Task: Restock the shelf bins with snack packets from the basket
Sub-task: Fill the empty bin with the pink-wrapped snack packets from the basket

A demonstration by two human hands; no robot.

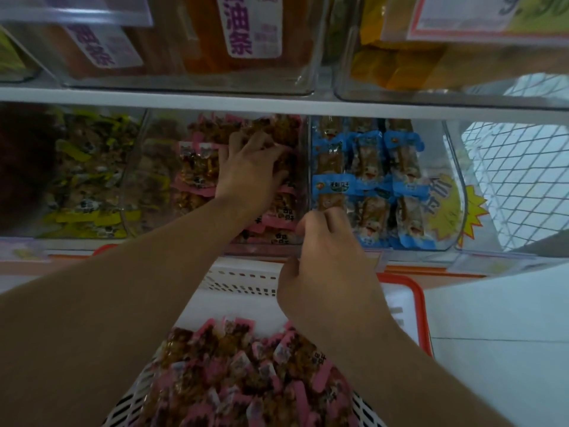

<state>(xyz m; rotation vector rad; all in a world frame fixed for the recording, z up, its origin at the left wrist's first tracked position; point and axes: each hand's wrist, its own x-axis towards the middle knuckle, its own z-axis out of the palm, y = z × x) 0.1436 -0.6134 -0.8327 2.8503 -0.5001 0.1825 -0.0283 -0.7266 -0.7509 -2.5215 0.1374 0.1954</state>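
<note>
Pressing pink-edged packets (197, 171) (glossy brown) in bin, left hand (246, 171) fingers spread; right hand (326, 260) curled

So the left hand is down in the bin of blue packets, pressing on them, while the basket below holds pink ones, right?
Not quite. The head view shows the left hand in the middle bin, pressing on pink packets. The blue packets sit in the neighbouring bin to the right. The basket below does hold pink ones.
</note>
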